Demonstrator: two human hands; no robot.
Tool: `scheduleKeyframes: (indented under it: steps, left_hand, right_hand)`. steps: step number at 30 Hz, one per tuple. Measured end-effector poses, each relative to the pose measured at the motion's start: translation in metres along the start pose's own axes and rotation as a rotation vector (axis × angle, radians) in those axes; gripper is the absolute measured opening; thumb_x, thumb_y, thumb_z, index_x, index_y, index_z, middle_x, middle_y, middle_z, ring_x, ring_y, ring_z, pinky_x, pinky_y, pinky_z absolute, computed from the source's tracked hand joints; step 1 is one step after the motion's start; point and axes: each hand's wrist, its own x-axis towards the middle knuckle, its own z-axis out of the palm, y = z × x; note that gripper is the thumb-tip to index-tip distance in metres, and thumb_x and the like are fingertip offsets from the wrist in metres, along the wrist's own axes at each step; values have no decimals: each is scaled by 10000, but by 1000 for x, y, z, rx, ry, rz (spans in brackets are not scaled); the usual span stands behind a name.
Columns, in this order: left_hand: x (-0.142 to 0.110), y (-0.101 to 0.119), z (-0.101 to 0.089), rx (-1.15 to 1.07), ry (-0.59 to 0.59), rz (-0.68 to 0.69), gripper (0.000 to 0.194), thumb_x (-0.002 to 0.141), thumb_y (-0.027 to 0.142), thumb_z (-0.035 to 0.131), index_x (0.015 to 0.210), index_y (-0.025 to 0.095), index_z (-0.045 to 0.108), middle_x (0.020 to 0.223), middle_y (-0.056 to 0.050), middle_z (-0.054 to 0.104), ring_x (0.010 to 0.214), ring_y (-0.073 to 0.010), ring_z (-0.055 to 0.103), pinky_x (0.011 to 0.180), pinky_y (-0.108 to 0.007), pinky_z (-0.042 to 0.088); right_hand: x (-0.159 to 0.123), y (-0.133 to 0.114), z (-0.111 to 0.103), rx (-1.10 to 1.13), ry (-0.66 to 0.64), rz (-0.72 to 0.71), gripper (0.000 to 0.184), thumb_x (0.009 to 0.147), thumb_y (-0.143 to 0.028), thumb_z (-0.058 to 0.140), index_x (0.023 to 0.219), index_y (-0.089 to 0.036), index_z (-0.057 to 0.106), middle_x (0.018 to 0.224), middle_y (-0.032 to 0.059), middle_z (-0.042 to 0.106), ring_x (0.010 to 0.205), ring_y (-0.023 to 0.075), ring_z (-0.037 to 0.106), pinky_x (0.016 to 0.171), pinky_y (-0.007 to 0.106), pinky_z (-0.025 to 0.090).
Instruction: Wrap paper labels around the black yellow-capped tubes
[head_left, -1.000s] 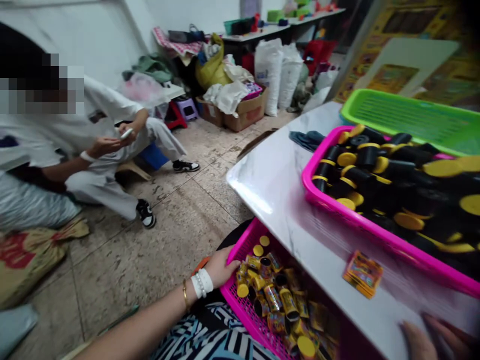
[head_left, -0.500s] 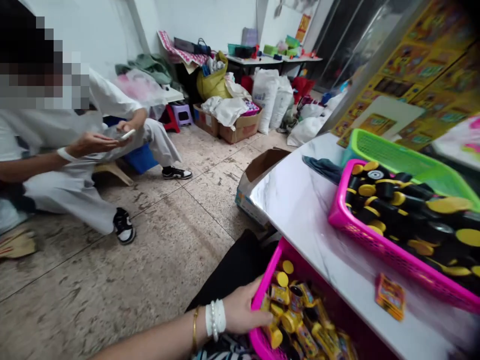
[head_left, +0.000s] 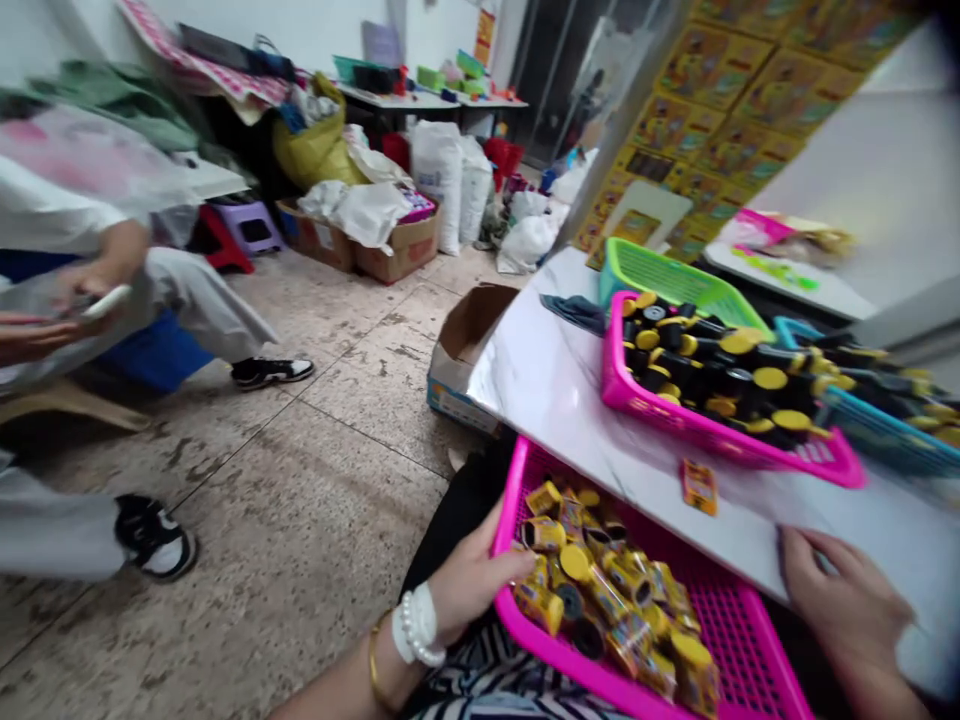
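Note:
My left hand (head_left: 476, 575) is closed over the left rim of a pink plastic basket (head_left: 750, 625), thumb on the inside. Yellow-and-black small bottles (head_left: 600, 590) with printed wraps fill much of this basket, which sits over my lap beside the table edge. At the right, my right hand (head_left: 844, 590) rests by the near edge of the white table (head_left: 555, 400). Its fingers are curled in, and whatever may be inside them is hidden. A small orange-and-yellow printed packet (head_left: 699, 487) lies on the table between the two hands.
A second pink basket (head_left: 795, 455) of black-and-yellow pieces stands on the table, with a green basket (head_left: 675, 270) behind and a blue basket (head_left: 892, 425) at right. An open cardboard box (head_left: 472, 320) is on the floor. A seated person (head_left: 97, 270) holds a phone at left.
The view has swung right, so the seated person shifts toward the left edge. My right hand has come into view at the table edge. My left hand still grips the basket rim.

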Motion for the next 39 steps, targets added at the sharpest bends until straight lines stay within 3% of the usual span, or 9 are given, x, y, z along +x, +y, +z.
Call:
scheduleKeyframes:
  steps: [2,5,10,14,17,23,29,35,39]
  left_hand:
    - [-7,9,-7,-21,38,-39,783,792,290,750,1517,254,457,1264,-82,697,1095,-253,675,1023,-411,515]
    - [-16,17,-14,-20,85,-67,773,813,294,751,1524,254,450,1262,-91,706,1096,-259,677,1009,-407,522]
    - [-28,20,-8,-11,117,-70,845,801,326,790,1552,269,408,1385,-117,646,1183,-302,649,1048,-441,502]
    - [-42,24,1,29,281,-145,894,786,362,809,1566,237,390,1384,-143,650,1224,-343,632,1080,-466,479]
    - [-45,23,9,58,377,-175,906,792,369,804,1575,227,371,1375,-153,655,1239,-354,627,1077,-470,488]
    - [-26,-6,20,199,380,-85,860,759,339,827,1526,213,462,1386,-120,654,1293,-333,592,1082,-397,500]
    - [-9,-38,26,239,415,-78,808,680,316,835,1430,157,579,1175,-141,757,1038,-338,719,892,-378,592]
    - [-13,-51,62,156,511,-98,878,637,237,810,1467,179,532,1165,-135,759,982,-321,737,850,-363,593]
    - [-13,-56,75,132,571,-119,884,622,264,822,1458,200,542,1201,-131,745,957,-319,740,789,-354,598]
  right_hand:
    - [-5,21,0,-64,-17,40,305,724,-398,758,476,-279,626,566,55,644,483,222,614,440,317,427]
    - [-8,38,3,-104,-34,77,255,694,-420,723,494,-273,665,578,57,681,511,239,646,471,317,447]
    - [-14,40,13,-126,-17,139,227,717,-405,646,547,-255,667,609,81,685,592,268,663,546,344,456]
    - [-24,39,22,-137,11,220,242,765,-402,571,649,-222,684,712,142,713,758,327,689,692,407,489]
    - [-28,41,24,-89,-46,247,263,769,-429,601,718,-198,717,814,154,749,855,308,697,806,389,500]
    - [-26,38,16,43,-74,282,272,818,-430,617,787,-187,736,877,143,754,852,250,676,842,354,497]
    - [-26,35,9,265,-101,280,234,851,-410,654,774,-206,741,861,105,757,850,245,675,860,375,509]
    - [-31,26,7,501,-191,243,193,873,-413,673,837,-243,757,948,59,745,969,255,675,944,434,516]
    - [-30,20,5,570,-180,236,166,888,-392,674,883,-245,750,959,66,732,965,263,665,950,467,513]
